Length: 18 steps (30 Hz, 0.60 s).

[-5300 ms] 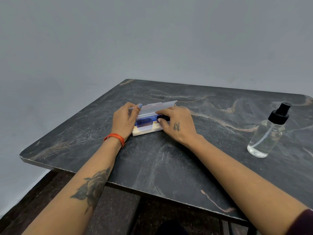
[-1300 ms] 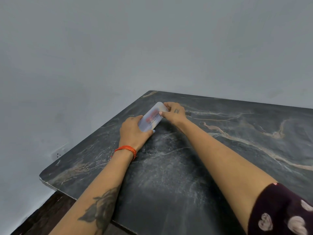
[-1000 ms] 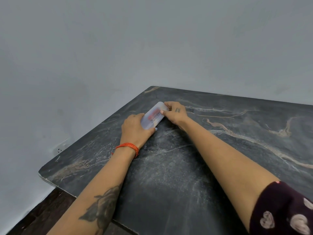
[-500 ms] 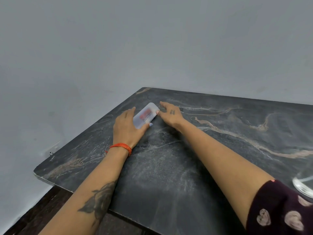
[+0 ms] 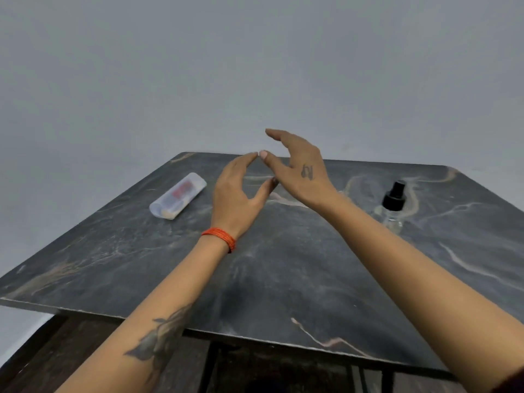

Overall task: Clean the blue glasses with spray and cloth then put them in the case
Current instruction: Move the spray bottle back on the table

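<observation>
— Where does the case lie?
— One closed case, far left on the surface, long axis from near-left to far-right.
— The hands?
— Left hand and right hand hover, grip wide, holding nothing. One spray bottle stands right.

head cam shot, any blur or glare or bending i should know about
Head view: light is soft and even, with no hard shadows or glare on the table. The case is soft enough that its red label can't be read, and the spray bottle is slightly smeared. The left hand and right hand look fairly sharp. Wide-angle stretch shows in the forearms near the bottom edge.
</observation>
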Available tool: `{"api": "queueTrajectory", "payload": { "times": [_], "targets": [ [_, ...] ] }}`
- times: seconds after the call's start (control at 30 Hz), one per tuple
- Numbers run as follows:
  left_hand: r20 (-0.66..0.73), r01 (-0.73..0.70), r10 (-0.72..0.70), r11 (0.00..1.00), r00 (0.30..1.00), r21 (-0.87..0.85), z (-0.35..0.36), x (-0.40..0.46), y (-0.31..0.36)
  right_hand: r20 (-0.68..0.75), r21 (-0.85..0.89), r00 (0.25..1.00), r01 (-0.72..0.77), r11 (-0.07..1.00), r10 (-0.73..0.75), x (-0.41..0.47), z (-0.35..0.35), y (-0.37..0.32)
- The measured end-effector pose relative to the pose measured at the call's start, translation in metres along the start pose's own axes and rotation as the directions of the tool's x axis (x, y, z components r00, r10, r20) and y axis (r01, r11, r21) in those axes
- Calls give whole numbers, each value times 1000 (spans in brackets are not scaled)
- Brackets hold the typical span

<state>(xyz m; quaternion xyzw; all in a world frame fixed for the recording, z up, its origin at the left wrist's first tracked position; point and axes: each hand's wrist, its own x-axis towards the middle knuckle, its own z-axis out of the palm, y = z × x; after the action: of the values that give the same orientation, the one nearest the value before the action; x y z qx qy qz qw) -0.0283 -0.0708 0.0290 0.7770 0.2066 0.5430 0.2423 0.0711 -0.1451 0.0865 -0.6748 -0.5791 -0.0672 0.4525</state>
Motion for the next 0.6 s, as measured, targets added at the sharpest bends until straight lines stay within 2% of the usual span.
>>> {"api": "queueTrajectory", "payload": {
  "times": [0.13, 0.23, 0.33, 0.43, 0.53, 0.6],
  "targets": [
    [131, -8, 23, 994, 991, -109, 35, -19, 37, -179, -36, 983, 23, 999, -29, -45, -49, 5],
    [279, 21, 22, 989, 960, -149, 58, -34, 54, -359, -53, 933, 15, 998, -33, -76, -73, 20],
    [408, 99, -25, 982, 913, -163, 75, -46, 63, -470, 44, 878, -76, 996, 87, -102, -81, 42],
    [534, 196, -79, 967, 842, -165, 88, -56, 67, -427, 190, 842, -273, 943, 330, -123, -80, 64],
    [648, 306, -129, 937, 751, -168, 98, -63, 69, -251, 244, 814, -470, 848, 523, -133, -78, 81],
    [678, 329, -132, 929, 723, -170, 103, -65, 71, -154, 231, 791, -553, 800, 592, -133, -76, 87]
  ]
}}
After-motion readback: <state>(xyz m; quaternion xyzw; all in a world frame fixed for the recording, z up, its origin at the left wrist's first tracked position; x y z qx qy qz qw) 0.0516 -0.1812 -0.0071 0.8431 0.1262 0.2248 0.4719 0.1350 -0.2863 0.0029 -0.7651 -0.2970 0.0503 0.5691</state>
